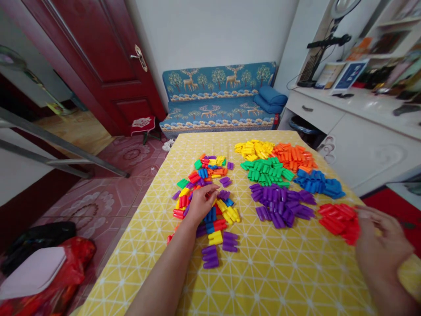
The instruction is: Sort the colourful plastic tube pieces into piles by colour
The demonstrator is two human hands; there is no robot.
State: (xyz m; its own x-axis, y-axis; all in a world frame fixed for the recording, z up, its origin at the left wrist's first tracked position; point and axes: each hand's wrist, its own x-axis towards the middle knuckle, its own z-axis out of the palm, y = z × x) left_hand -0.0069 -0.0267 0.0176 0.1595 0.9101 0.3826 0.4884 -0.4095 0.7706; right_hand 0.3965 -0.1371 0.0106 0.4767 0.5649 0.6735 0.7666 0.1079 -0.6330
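My left hand (202, 202) is over a mixed pile of colored plastic pieces, its thumb and fingertips close together; whatever they hold is too small to make out. At the right, my right hand (378, 239), blurred, touches or hovers beside the red pile (340, 221), and its grip is unclear. Sorted by color stand a purple pile (281, 204), a green pile (266, 171), a yellow pile (253, 149), an orange pile (294, 156) and a blue pile (319, 182). Purple pieces (210, 256) lie at the near end of the mixed pile.
A yellow patterned cloth (263, 281) covers the table. Beyond it stands a blue sofa (217, 101). At the right is a white desk (371, 107); a red door (98, 52) is at the left. Bags (75, 263) lie on the floor.
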